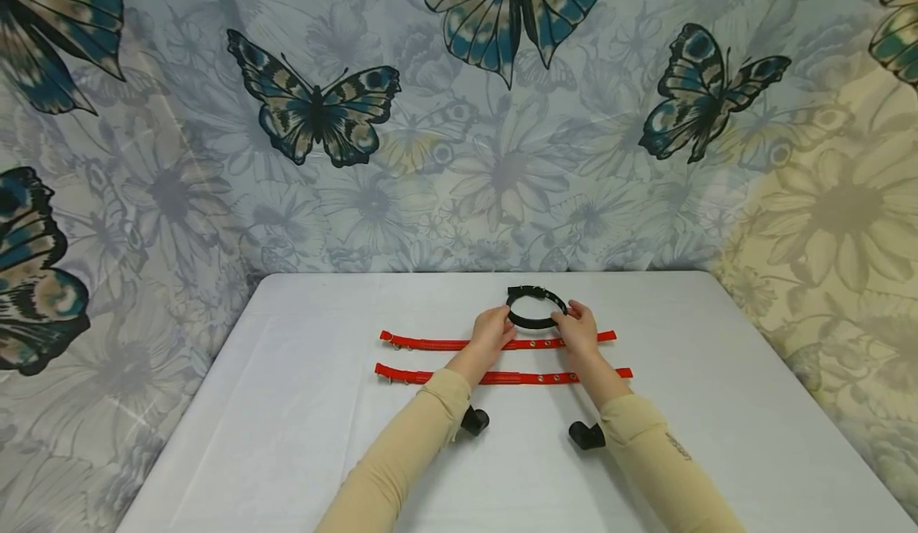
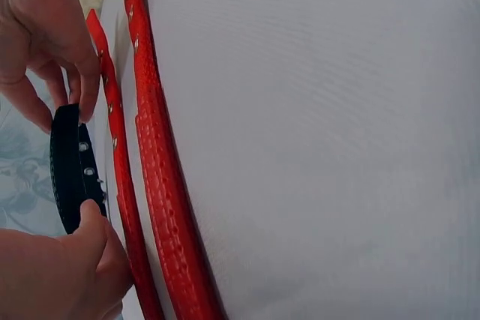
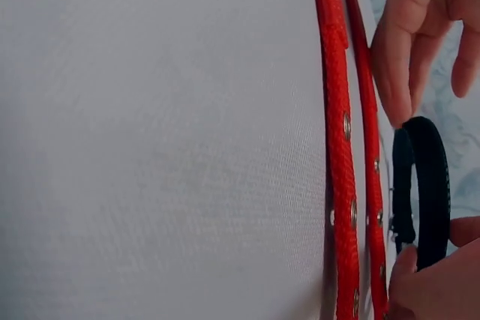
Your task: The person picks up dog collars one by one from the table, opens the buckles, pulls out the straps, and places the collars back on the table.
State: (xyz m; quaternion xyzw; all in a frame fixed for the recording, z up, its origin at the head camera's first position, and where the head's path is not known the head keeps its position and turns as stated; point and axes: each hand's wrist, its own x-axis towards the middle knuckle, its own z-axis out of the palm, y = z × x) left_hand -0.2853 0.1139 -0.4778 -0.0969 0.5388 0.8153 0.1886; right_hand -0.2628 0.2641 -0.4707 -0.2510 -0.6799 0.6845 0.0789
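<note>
Furthest left, at 10 o'clock from the middle of the desk (image 1: pixel 287 405), a dark butterfly (image 1: pixel 317 115) showed on the flowered wall (image 1: pixel 502 238). On the white cloth, two red collars lay stretched from 9 to 3 o'clock, roughly parallel and apart: the back red collar (image 1: pixel 430 344) on the 12 o'clock side of the front red collar (image 1: pixel 512 378). Small metal rings showed at their left ends.

My left sleeve (image 1: pixel 402 453) came in from 7 o'clock, crossing the front collar, with a black fitting (image 1: pixel 476 421) jutting out near it. My left hand (image 1: pixel 491 331) reached over the back collar and pinched the black collar (image 1: pixel 531 324) at about 8 o'clock on its loop.

That black collar was at 1 o'clock from the desk's middle, just beyond the back red one, curved into a ring with its ends overlapping near 12. I could not tell whether it touched the desk.

My right hand (image 1: pixel 579 332) pinched it at about 4 o'clock, the two hands well apart across the ring. Right of it, the red collars' right ends poked out. My right sleeve (image 1: pixel 667 453) came in from 5 o'clock, another black fitting (image 1: pixel 588 436) beside it.
</note>
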